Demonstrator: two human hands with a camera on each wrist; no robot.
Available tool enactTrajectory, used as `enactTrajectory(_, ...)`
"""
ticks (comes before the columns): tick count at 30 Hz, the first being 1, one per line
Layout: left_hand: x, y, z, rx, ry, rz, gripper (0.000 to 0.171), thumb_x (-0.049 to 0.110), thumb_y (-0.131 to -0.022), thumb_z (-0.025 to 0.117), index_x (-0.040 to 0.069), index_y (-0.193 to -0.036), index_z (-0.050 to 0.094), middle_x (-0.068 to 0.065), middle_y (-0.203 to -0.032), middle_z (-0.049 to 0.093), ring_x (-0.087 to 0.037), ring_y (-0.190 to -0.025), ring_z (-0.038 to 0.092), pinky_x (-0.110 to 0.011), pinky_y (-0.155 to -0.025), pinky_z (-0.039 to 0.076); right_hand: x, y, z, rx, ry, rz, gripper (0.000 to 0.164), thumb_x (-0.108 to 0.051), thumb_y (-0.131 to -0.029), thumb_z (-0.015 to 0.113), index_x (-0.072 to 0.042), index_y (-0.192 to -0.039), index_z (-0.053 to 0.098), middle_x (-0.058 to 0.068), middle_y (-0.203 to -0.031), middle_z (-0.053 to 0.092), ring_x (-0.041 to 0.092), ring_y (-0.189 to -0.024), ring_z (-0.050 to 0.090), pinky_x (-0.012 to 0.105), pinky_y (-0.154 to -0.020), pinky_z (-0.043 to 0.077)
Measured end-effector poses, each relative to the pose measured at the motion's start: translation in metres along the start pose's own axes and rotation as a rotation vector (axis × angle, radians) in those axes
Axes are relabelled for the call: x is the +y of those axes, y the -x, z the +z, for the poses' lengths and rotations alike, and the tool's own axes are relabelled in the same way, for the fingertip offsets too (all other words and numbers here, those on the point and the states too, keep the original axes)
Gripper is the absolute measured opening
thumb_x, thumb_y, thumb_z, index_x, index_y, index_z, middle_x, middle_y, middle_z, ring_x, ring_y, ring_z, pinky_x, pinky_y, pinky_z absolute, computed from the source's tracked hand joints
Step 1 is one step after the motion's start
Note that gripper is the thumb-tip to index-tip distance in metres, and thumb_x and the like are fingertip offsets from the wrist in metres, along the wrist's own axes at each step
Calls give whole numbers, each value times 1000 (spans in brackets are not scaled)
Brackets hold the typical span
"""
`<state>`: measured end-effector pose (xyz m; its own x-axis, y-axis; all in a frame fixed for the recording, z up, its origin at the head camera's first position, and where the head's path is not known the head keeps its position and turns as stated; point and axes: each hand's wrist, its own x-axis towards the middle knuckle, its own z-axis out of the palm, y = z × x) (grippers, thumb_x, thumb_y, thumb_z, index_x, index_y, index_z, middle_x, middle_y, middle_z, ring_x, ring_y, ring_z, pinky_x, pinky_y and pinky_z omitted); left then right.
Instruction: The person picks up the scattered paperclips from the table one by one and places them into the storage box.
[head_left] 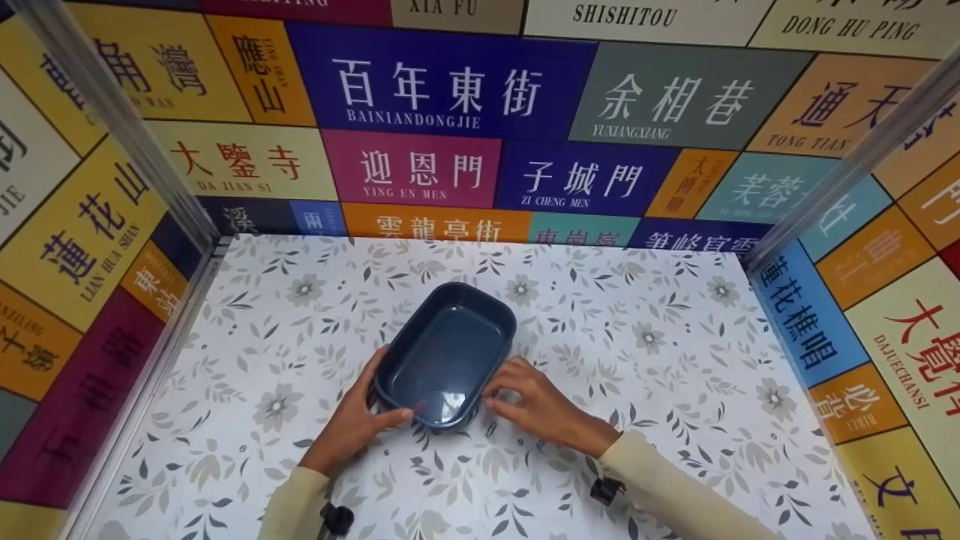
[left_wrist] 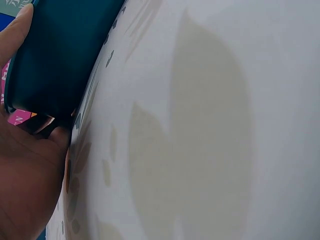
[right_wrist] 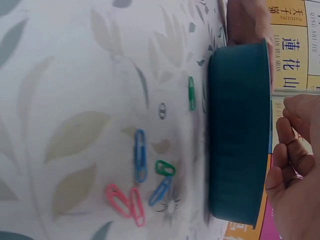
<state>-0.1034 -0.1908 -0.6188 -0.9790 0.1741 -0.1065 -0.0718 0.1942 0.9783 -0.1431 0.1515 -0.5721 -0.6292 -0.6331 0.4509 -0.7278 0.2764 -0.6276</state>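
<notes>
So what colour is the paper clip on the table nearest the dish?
Green; the paper clip shows best from the right wrist.

Work enclosure with three visible walls: the back wall, left wall and right wall are faced with rectangular panels in yellow, orange, deep blue, magenta, grey-green and cream, bearing large Chinese characters with romanised lettering. Metallic posts, left and right, mark the rear corners. The white tabletop, patterned with grey flowers and leaves, meets the back wall and appears brightly lit.
</notes>
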Motion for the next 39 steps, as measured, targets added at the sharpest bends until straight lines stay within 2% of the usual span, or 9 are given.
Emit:
enactTrajectory(6, 0, -1, 0, 10, -36, 9, 119, 27, -89, 96, 25, -179, 18, -3, -183, 20, -27, -169, 18, -47, -135, 18, 5, 10, 7, -4, -18, 1, 12, 2, -92, 85, -4, -102, 82, 2, -104, 76, 22, -100, 62, 35, -87, 53)
enactTrajectory(9, 0, -1, -1, 8, -34, 11, 119, 26, -89, 96, 25, -179, 18, -4, -183, 19, -27, -169, 18, -47, -135, 18, 8, 15, 10, -11, -24, 14, 11, 2, -93, 85, -4, -102, 82, 1, -103, 76, 21, -99, 62, 42, -100, 54)
enactTrajectory(11, -1, -1, -1, 8, -29, 7, 119, 26, -89, 96, 25, -179, 18, -3, -183, 19, -26, -169, 17, -47, -135, 17, 9, 19, 11, -15, -16, 23, 11, 0, -93, 85, -5, -102, 81, 1, -102, 75, 20, -99, 62, 50, -110, 52)
enactTrajectory(14, -1, 0, -1, 8, -22, 4, 118, 26, -89, 95, 26, -179, 18, -2, -184, 19, -26, -169, 17, -47, -136, 16, 10, 23, 14, -22, -13, 42, 10, -3, -94, 85, -7, -101, 81, -1, -101, 74, 19, -99, 62, 52, -115, 50)
enactTrajectory(16, -1, 0, -1, 8, -19, 3, 118, 26, -89, 95, 27, -179, 18, -1, -183, 19, -26, -169, 16, -48, -136, 16, 12, 26, 16, -27, -18, 48, 9, -4, -94, 85, -8, -101, 81, 0, -101, 73, 18, -99, 62, 44, -109, 53)
enactTrajectory(18, -2, 1, -2, 9, -19, 4, 118, 26, -89, 95, 28, -179, 18, 0, -183, 19, -25, -169, 15, -49, -136, 15, 13, 27, 18, -28, -23, 39, 7, -6, -96, 84, -8, -101, 81, 0, -100, 73, 19, -98, 61, 37, -97, 54)
enactTrajectory(22, -2, 2, -2, 9, -15, 3, 118, 27, -89, 96, 29, -179, 19, 0, -183, 19, -23, -170, 14, -49, -136, 12, 15, 31, 21, -31, -34, 8, 5, -5, -96, 84, -6, -99, 81, 0, -98, 72, 19, -95, 61, 33, -85, 54)
enactTrajectory(30, -3, -1, -2, 3, 13, -8, 118, 26, -89, 96, 30, -178, 19, 2, -183, 19, -22, -168, 18, -44, -134, 20, 17, 41, 22, -103, -21, 42, 8, -7, -97, 83, -12, -103, 83, -4, -103, 72, 14, -101, 61, 30, -90, 55)
enactTrajectory(39, -3, -1, -1, 13, -1, -3, 120, 25, -87, 97, 31, -178, 20, 4, -183, 21, -22, -168, 19, -44, -135, 18, 23, 47, 21, -125, -21, 141, 11, -7, -95, 83, -12, -105, 84, -4, -106, 72, 15, -107, 62, 33, -95, 55)
